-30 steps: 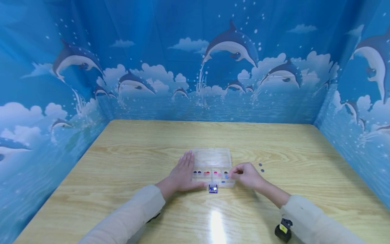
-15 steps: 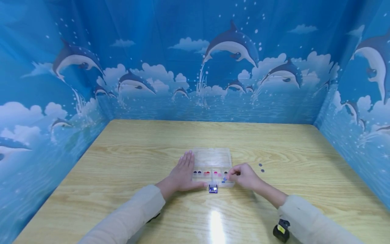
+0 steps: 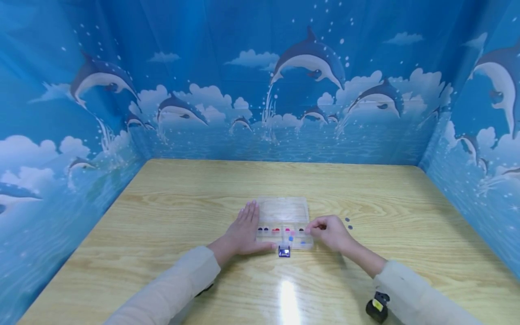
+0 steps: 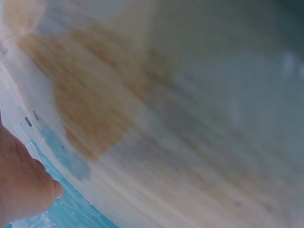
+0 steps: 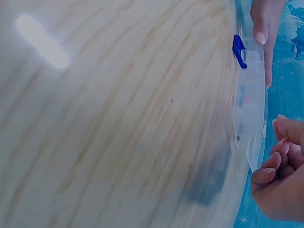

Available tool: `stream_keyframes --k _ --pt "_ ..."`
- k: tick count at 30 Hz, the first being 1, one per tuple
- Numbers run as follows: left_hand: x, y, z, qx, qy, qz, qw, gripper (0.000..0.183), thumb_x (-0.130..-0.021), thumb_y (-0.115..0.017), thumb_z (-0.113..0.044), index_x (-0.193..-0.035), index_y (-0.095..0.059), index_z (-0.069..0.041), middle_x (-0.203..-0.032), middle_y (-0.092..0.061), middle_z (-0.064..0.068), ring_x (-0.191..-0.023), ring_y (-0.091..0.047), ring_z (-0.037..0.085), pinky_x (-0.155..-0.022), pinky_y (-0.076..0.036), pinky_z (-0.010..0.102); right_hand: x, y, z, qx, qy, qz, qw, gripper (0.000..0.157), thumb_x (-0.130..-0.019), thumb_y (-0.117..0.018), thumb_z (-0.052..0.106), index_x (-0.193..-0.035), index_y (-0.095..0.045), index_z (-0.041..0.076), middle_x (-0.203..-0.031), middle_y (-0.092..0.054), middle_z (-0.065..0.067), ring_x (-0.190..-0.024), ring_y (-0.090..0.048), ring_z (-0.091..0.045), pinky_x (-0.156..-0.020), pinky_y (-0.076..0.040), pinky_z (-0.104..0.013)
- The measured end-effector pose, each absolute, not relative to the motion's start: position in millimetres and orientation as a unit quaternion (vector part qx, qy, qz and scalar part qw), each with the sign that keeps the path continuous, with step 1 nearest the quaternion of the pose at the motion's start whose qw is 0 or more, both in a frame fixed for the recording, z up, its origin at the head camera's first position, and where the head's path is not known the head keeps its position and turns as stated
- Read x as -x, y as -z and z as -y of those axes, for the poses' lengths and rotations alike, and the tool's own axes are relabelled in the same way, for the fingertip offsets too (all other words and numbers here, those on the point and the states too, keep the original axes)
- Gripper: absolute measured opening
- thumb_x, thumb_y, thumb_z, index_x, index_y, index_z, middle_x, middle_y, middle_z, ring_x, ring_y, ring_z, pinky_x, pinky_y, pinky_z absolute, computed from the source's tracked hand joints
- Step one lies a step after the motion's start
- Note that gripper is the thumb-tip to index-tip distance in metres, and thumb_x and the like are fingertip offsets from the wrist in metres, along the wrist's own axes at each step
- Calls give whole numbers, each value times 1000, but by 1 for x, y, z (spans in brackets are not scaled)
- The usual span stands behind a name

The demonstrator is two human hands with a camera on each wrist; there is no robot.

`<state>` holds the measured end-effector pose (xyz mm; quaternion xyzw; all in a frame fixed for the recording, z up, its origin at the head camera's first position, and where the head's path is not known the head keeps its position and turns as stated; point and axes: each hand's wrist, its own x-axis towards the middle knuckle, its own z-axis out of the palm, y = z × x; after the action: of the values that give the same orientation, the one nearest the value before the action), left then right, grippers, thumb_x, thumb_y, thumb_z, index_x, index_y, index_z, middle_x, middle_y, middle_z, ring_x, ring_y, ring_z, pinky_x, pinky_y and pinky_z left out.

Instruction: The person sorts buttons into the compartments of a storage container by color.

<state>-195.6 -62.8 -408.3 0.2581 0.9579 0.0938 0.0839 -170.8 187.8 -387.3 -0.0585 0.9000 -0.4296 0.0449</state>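
Observation:
A clear plastic compartment box [image 3: 283, 211] lies with its lid raised at the back. My left hand [image 3: 245, 230] rests along its left side, fingers straight, its thumb by the blue latch [image 3: 284, 251] at the front. Inside are small round pieces: dark ones, a red one [image 3: 275, 230], pink ones, and two blue pieces, one blue piece [image 3: 290, 238] left of the other blue piece [image 3: 302, 243]. At the right edge hovers my right hand [image 3: 331, 232], fingers loosely curled. In the right wrist view no piece shows between those fingers [image 5: 271, 175].
Two dark round pieces [image 3: 348, 223] lie on the wooden table [image 3: 195, 189] right of the box, beyond my right hand. A blue curtain [image 3: 243, 104] printed with dolphins encloses the back and sides. The left wrist view is mostly blurred.
My right hand has let go of a blue piece and drawn back slightly from the box. The two blue pieces have moved apart inside. The left hand has stayed put.

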Motion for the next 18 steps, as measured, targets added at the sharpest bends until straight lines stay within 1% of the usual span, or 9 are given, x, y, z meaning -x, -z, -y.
stream_keyframes --k 5,18 --pt "196 408 63 -258 -92 -958 84 113 -79 -46 -74 -146 -1 6 -154 5 22 -144 0 36 -119 -8 43 171 386 -195 35 425 -904 39 10 -83 -66 9 -86 -70 1 -77 -65 -5 -67 -48 -10 -56 -41 -17" --pt "196 409 62 -259 -93 -958 80 113 -79 -46 -73 -146 -2 6 -154 4 23 -143 0 37 -119 -9 44 172 387 -212 27 432 -901 28 15 -86 -63 11 -93 -69 -1 -80 -64 -6 -69 -47 -12 -55 -40 -18"
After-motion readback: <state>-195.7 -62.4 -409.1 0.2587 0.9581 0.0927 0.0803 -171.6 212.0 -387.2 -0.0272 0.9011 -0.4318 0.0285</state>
